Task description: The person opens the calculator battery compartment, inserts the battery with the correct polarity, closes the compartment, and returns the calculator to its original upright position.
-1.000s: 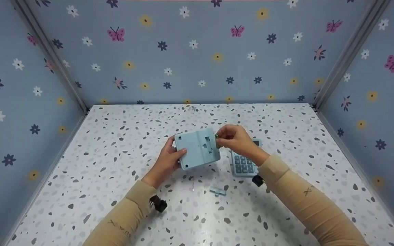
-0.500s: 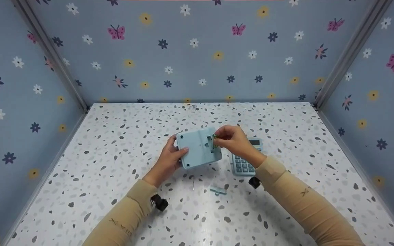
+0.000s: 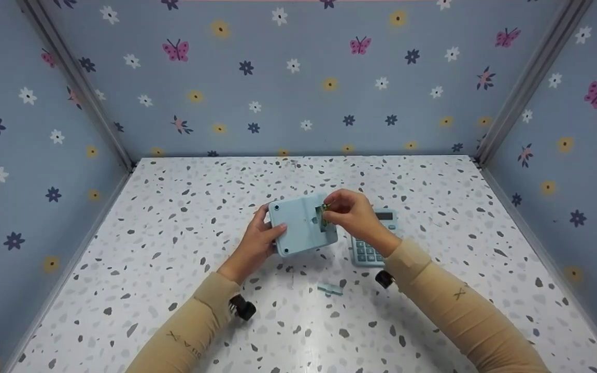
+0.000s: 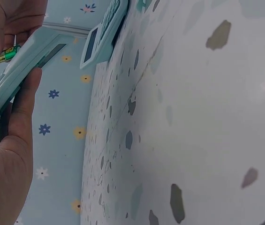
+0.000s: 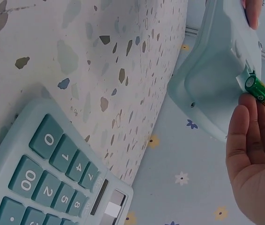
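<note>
My left hand (image 3: 252, 242) grips a light blue calculator (image 3: 294, 230) by its left edge, thumb on its back, fingers underneath. The calculator is held above the table with its back facing up and a battery compartment (image 3: 321, 219) uncovered near its right end. A green and gold battery (image 5: 259, 89) is pinched between the thumb and fingers of my right hand (image 3: 354, 211). In the head view the battery lies at the compartment; the right wrist view shows its end close to the opening. Whether it is seated inside I cannot tell.
A second light blue calculator (image 3: 368, 254) lies keys up on the speckled table (image 3: 189, 290), partly under my right hand and wrist. A small light blue battery cover (image 3: 330, 289) lies nearer to me. Flower-patterned walls (image 3: 298, 77) enclose the back and sides.
My right hand has shifted slightly left, bringing the battery from beside the calculator's right edge to its compartment. My left hand and the calculator have moved only slightly right.
</note>
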Demonstrator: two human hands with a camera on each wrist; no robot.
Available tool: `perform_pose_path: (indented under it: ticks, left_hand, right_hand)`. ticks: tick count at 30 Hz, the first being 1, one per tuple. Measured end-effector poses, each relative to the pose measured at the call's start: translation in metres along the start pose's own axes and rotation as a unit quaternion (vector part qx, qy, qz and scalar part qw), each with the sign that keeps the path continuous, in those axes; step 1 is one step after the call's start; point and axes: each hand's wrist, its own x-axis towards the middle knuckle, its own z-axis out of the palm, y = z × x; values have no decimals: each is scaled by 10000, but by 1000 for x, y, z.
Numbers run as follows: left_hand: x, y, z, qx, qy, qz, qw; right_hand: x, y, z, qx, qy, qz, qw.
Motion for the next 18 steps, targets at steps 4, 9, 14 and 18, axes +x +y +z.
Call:
perform_pose_path:
  ticks: [4,9,14,18]
  left_hand:
    - [0,-1,0,18,-21,0,10000]
    - [0,-2,0,44,1,-58,10000]
    - [1,-2,1,36,-44,-56,10000]
    - [2,-1,1,-9,-83,-40,10000]
  right_hand:
    - [-3,2,2,-35,30,-13,10000]
    - [-4,5,3,-38,58,70,10000]
    - [-4,5,2,-83,116,22,9999]
    - [-4,6,2,-164,98,-50,9998]
